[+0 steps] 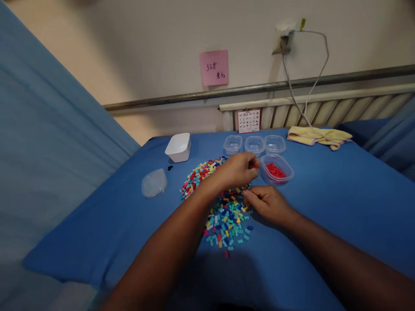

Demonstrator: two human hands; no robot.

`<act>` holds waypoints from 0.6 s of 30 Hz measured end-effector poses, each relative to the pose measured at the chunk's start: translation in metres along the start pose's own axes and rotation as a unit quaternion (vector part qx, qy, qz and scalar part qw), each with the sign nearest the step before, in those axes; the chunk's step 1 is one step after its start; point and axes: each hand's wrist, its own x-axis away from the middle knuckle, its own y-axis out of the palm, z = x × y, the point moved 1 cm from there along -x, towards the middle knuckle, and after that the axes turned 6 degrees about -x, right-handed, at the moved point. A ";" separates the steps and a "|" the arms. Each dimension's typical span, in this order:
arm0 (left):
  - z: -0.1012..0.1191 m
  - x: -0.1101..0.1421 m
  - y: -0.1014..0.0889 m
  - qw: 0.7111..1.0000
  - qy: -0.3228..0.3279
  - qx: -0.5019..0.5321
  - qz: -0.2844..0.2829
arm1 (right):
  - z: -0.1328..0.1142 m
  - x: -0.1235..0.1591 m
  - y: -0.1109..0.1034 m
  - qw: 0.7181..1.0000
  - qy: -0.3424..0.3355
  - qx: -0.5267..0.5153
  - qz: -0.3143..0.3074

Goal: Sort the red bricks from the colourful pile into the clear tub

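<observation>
The left hand (240,169) was found with fingers curled tight on a red piece (254,166), just beside a clear tub (289,173) holding red bricks (275,170). The right hand (267,203) was at the right edge of the mixed brick pile (228,220), fingertips drawn together; whether they gripped a brick could not be determined. The pile lay on blue cloth (324,194), nearer than three clear containers (275,145).
</observation>
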 end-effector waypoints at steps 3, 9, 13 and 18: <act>0.009 -0.041 0.015 0.999 0.034 0.018 0.002 | -0.001 0.000 -0.002 1.000 -0.003 -0.009 -0.003; -0.009 -0.047 0.016 0.983 -0.047 -0.178 -0.025 | 0.000 -0.002 0.000 1.000 0.001 0.001 -0.001; -0.015 -0.034 0.025 0.952 -0.056 -0.281 -0.107 | 0.004 -0.004 0.001 1.000 0.000 0.012 0.004; -0.014 -0.030 0.031 0.946 -0.041 -0.305 -0.100 | 0.006 -0.003 0.000 1.000 -0.006 0.012 0.002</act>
